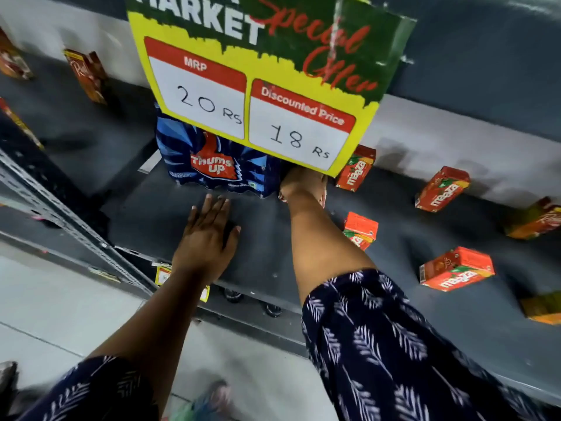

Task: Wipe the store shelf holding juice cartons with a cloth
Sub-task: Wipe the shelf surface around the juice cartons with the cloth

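The dark grey shelf [425,323] carries several red-orange Maaza juice cartons: one [355,171] at the back under the sign, one [441,189] further right, and two nearer ones [361,230] [455,268]. My left hand [206,235] lies flat on the shelf, fingers apart and empty, just in front of a blue Thums Up pack [212,162]. My right hand [302,185] reaches to the pack's right edge. Its fingers are hidden under a hanging price sign [258,86]. No cloth is visible.
Brown cartons [88,75] stand on the neighbouring shelf to the left, and orange-yellow cartons [534,221] [543,308] sit at the far right. A slotted metal upright [60,214] divides the bays. Yellow price tags [163,275] hang on the shelf's front edge, with pale floor below.
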Available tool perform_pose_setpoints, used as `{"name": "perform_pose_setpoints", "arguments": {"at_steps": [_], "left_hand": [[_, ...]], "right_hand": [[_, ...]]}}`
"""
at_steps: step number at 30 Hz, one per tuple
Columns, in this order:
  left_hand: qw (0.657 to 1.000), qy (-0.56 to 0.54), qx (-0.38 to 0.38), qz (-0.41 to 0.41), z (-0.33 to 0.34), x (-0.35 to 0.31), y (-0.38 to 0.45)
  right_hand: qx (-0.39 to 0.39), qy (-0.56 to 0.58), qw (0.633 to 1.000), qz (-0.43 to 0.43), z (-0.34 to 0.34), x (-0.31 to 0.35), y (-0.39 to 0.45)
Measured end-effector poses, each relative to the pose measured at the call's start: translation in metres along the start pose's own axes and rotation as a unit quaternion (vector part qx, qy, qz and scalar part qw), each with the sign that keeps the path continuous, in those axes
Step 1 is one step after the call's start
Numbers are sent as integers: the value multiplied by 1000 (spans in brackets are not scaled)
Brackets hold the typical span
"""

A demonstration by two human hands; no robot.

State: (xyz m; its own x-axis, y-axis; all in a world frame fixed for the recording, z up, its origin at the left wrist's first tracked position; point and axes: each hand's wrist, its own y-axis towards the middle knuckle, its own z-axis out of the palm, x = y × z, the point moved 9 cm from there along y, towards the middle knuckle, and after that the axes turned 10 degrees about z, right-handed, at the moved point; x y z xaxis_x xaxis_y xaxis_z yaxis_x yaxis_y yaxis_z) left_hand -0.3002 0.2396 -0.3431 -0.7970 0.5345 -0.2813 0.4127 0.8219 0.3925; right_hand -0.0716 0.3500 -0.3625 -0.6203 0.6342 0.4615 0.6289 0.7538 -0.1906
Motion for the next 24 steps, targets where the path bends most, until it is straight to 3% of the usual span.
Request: {"name": "perform_pose_setpoints", "arguments": {"at_steps": [5,14,18,24], "left_hand": [[1000,-1,11,0,-1,-2,0],[999,13,45,-8,6,2,1],[999,24,47,-2,3,-2,-1],[995,56,83,-9,2,-15,-10]], "right_hand": [[-41,-2,998,-56,-13,-11,-67],[-16,-17,988,-155,-2,-56,-178],[24,-54,967,-246,6,-83,-208],[118,82,943,-302,-50,-130,-249]]}}
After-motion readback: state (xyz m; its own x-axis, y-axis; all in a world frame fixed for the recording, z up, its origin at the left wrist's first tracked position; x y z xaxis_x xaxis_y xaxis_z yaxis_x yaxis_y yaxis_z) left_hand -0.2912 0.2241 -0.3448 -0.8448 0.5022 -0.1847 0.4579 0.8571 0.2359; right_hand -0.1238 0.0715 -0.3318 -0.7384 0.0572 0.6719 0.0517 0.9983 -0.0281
